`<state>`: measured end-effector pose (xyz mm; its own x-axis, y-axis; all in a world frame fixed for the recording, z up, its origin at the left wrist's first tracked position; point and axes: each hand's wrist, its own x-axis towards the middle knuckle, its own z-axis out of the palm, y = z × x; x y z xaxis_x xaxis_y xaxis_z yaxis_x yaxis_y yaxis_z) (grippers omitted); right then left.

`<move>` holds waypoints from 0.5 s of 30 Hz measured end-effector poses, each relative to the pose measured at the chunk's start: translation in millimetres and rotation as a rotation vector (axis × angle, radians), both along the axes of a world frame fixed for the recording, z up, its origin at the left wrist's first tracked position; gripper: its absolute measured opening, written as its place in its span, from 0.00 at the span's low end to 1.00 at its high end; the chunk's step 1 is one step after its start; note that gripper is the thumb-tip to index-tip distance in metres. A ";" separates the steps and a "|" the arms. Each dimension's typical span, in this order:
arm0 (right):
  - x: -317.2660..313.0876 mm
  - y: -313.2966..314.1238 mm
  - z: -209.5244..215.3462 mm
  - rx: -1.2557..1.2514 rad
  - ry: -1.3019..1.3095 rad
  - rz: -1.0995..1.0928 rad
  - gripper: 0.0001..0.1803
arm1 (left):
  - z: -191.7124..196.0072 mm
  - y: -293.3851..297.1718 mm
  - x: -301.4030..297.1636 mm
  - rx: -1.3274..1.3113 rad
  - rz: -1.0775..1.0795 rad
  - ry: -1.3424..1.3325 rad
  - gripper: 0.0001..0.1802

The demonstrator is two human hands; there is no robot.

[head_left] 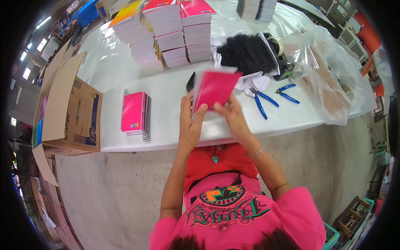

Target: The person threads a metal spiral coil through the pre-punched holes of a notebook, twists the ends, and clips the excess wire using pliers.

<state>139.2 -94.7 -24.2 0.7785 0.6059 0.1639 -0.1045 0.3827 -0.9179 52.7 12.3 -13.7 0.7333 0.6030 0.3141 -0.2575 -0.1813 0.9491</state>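
Observation:
A pink-covered notebook point(217, 86) is held up over the table's near edge, tilted and blurred by motion. My left hand point(191, 116) grips its lower left side, thumb on the cover. At the lower right corner is my right hand point(232, 114), blurred, with thumb and fingers closed on that corner. Whether a coil sits in this notebook's edge cannot be made out. Left of my hands lies a small pile of pink spiral-bound notebooks point(133, 110). Behind the held notebook, a black pointed object point(191, 81) is partly hidden.
Tall stacks of pink and yellow-covered books point(168, 35) stand at the back. Black plastic coils point(246, 52) lie beside a tape roll point(276, 45). Two blue-handled cutters point(265, 102) point(287, 93) rest at right near clear plastic bags point(333, 71). An open cardboard box point(83, 112) stands left.

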 end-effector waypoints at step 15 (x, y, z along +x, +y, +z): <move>265.2 -58.8 -11.2 -0.984 -1.017 -0.778 0.13 | 7.6 14.6 -30.5 1.069 0.148 0.568 0.10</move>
